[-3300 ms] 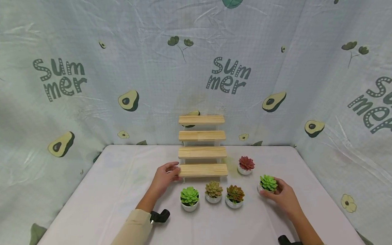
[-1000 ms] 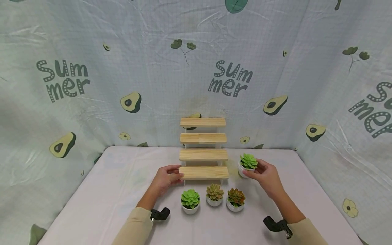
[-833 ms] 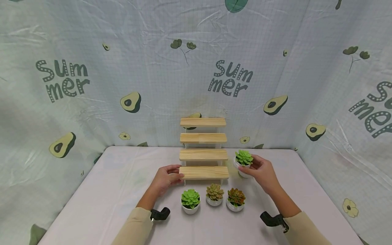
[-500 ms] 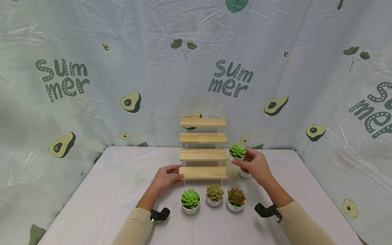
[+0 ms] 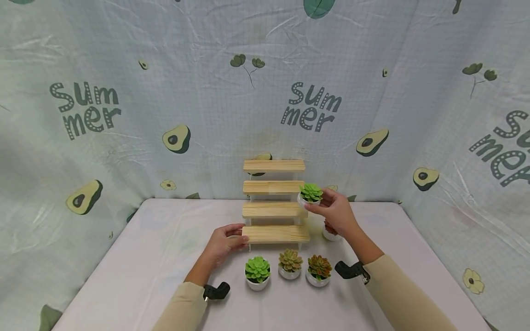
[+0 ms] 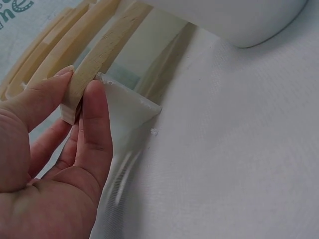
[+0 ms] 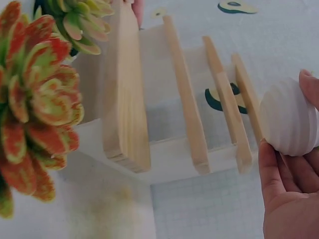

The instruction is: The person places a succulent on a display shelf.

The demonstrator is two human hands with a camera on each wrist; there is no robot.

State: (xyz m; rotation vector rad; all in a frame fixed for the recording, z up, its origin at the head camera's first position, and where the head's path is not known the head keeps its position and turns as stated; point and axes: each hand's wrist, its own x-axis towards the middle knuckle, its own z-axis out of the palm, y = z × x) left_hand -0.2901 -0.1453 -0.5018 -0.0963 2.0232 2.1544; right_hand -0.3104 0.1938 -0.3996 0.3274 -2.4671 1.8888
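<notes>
A stepped wooden shelf stand (image 5: 273, 233) with several pale planks stands at the back of the table. My left hand (image 5: 223, 243) pinches the left end of its lowest plank; in the left wrist view the thumb and fingers (image 6: 97, 124) close on the plank's end (image 6: 75, 99). My right hand (image 5: 337, 214) grips a bright green potted succulent (image 5: 310, 193) by its white pot, up beside the right end of the upper planks. The right wrist view shows the ridged white pot (image 7: 289, 117) in the fingers, its plant out of sight.
In front of the stand are a green potted succulent (image 5: 257, 269), a yellowish one (image 5: 290, 261) and an orange-brown one (image 5: 319, 266). A red succulent's pot (image 5: 331, 233), partly hidden by my right hand, stands right of the stand. Printed cloth (image 5: 207, 138) hangs behind.
My right hand has carried the green succulent from the table's right side leftward and up to the stand, passing over the red one. The left hand keeps its hold on the lowest plank.
</notes>
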